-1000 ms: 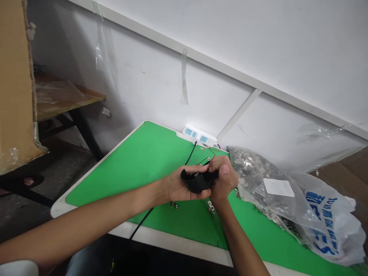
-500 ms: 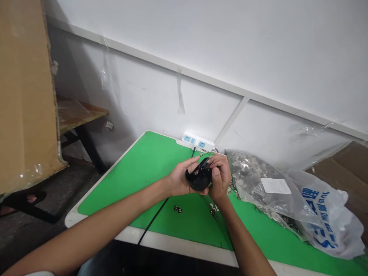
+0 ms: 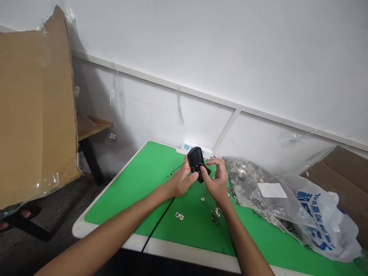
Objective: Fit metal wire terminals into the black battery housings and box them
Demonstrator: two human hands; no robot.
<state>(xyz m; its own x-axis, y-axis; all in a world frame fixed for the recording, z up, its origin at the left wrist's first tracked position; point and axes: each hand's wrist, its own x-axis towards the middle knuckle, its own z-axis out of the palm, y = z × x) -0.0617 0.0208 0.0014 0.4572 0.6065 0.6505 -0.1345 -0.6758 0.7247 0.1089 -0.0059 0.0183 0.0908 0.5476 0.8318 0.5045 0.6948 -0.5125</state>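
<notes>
A black plastic housing (image 3: 196,156) with thin red and dark wires is held up above the green table mat. My left hand (image 3: 184,180) grips its left side, thumb across the lower edge. On the right, my right hand (image 3: 215,180) has its thumb pressed on the housing's lower part, near the wires, with the fingers bent behind. Red wire ends stick out to both sides. Small white and metal pieces (image 3: 179,216) lie on the mat below, and more metal pieces (image 3: 213,217) lie beside my right forearm. What the housing belongs to I cannot make out.
A white power strip (image 3: 186,145) stands at the table's back edge. Clear plastic bags (image 3: 250,176) of metal parts and a printed white bag (image 3: 322,226) fill the right side. A black cable (image 3: 158,224) crosses the mat. Cardboard (image 3: 37,115) stands at the left.
The housing has been turned from lying open side up to standing upright, showing another side. Both hands have shifted their hold on it. The camera view has tilted slightly.
</notes>
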